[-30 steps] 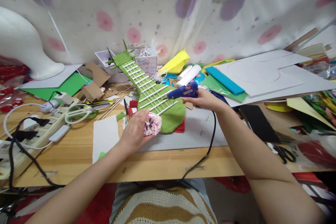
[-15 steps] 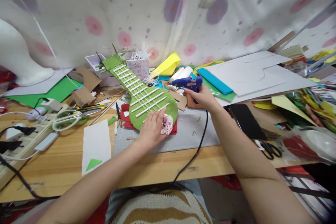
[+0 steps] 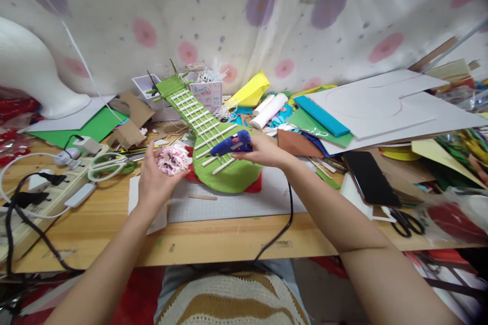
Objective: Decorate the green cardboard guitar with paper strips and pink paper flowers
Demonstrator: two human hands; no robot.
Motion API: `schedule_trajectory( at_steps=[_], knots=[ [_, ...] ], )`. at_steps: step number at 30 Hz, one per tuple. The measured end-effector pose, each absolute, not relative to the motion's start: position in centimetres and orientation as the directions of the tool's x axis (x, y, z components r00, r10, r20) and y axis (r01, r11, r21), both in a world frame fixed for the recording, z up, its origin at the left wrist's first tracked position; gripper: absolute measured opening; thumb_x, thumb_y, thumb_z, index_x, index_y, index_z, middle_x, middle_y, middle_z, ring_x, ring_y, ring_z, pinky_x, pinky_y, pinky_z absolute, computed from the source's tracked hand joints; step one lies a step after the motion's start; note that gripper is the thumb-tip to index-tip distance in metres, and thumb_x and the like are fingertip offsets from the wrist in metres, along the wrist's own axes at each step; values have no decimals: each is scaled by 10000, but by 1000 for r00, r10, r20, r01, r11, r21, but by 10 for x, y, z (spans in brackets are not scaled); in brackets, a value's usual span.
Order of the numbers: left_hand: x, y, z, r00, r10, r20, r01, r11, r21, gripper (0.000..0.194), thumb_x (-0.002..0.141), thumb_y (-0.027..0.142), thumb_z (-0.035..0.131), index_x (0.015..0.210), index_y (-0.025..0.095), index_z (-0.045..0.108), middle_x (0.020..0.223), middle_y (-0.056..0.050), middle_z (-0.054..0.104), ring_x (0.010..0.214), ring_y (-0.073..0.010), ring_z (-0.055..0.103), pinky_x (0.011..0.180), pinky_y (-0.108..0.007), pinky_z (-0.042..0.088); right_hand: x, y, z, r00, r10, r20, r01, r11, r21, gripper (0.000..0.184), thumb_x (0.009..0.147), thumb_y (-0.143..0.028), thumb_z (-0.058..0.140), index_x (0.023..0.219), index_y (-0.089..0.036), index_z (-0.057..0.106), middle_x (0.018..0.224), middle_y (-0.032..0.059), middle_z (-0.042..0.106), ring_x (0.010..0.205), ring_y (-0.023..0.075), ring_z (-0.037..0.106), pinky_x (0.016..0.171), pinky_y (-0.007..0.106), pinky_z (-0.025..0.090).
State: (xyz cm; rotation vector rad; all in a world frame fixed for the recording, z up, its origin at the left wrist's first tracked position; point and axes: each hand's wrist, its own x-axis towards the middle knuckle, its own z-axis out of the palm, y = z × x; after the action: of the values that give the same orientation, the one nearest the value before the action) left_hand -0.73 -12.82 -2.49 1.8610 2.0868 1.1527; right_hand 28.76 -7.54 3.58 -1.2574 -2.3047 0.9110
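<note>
My left hand (image 3: 158, 177) grips a round pink, purple and white rosette (image 3: 173, 159), held up to the left of the guitar. In my right hand (image 3: 263, 150) is a blue hot glue gun (image 3: 232, 143), its nozzle pointing left over the guitar's body. The green paper-covered toy guitar (image 3: 229, 177) lies slanted on the table, with white strips and strings along its neck and body. Red material (image 3: 253, 183) shows beneath it, on a grey cutting mat (image 3: 236, 207). A black cord hangs below my right wrist.
Green-handled scissors (image 3: 110, 165) and a power strip (image 3: 57, 190) lie at the left. A phone (image 3: 369, 177) and black scissors (image 3: 406, 221) are at the right. White boards (image 3: 381, 106), a blue strip (image 3: 322, 114) and paper scraps crowd the back.
My left hand has moved left off the guitar, carrying the rosette. My right hand has brought the glue gun left, from beside the guitar to above its body.
</note>
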Motion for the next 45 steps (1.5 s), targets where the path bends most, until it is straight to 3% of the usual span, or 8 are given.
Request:
schedule_trajectory(
  at_steps=[3, 11, 15, 21, 28, 34, 45],
  knots=[
    [-13, -125, -26, -320, 882, 347, 773, 31, 634, 1132, 558, 507, 837, 1487, 222, 257, 1288, -150, 562, 1242, -373, 519, 1038, -554, 425, 270, -73, 35, -550, 832, -75, 656, 375, -655, 401, 830, -497, 621, 1054, -168, 676, 969, 65, 718, 889, 228, 643, 746, 295, 468],
    [-10, -123, -39, -251, 872, 421, 789, -68, 611, 1109, 542, 444, 857, 1471, 233, 289, 1250, -141, 572, 1220, -375, 533, 1035, -549, 433, 258, -69, 34, -586, 801, -122, 675, 400, -620, 351, 846, -472, 622, 1039, -184, 682, 1028, 62, 730, 894, 228, 656, 765, 302, 480],
    [-8, -124, -37, -241, 861, 447, 793, -90, 602, 1103, 540, 430, 863, 1468, 234, 300, 1279, -147, 552, 1242, -383, 506, 1048, -569, 416, 255, -68, 37, -607, 785, -122, 673, 426, -604, 335, 853, -438, 626, 1069, -186, 674, 1054, 62, 729, 910, 226, 657, 780, 301, 474],
    [-8, -127, -32, -258, 892, 371, 764, -47, 644, 1113, 558, 396, 850, 1485, 208, 264, 1329, -165, 524, 1299, -384, 447, 1089, -579, 363, 249, -63, 36, -628, 769, -119, 685, 474, -554, 350, 845, -460, 629, 1084, -208, 670, 1074, 61, 725, 926, 234, 657, 768, 289, 453],
    [-9, -128, -33, -266, 903, 337, 762, -17, 647, 1112, 560, 369, 844, 1486, 183, 257, 1328, -174, 525, 1306, -378, 444, 1098, -552, 362, 247, -61, 41, -606, 788, -107, 735, 504, -454, 374, 860, -487, 612, 1119, -220, 654, 1072, 70, 714, 933, 238, 648, 748, 278, 427],
    [-11, -129, -34, -279, 892, 357, 738, -39, 673, 1124, 538, 366, 853, 1486, 205, 271, 1320, -149, 538, 1294, -365, 459, 1098, -524, 363, 245, -63, 49, -655, 743, -137, 714, 550, -433, 335, 862, -460, 623, 1092, -223, 671, 977, 46, 714, 868, 202, 637, 718, 258, 405],
    [-14, -131, -40, -240, 893, 379, 720, -98, 687, 1131, 536, 356, 861, 1491, 221, 271, 1318, -144, 537, 1263, -350, 489, 1085, -518, 381, 239, -61, 53, -657, 746, -107, 717, 575, -394, 346, 862, -447, 631, 1110, -209, 669, 986, 57, 708, 836, 198, 614, 695, 254, 372]
  ],
)
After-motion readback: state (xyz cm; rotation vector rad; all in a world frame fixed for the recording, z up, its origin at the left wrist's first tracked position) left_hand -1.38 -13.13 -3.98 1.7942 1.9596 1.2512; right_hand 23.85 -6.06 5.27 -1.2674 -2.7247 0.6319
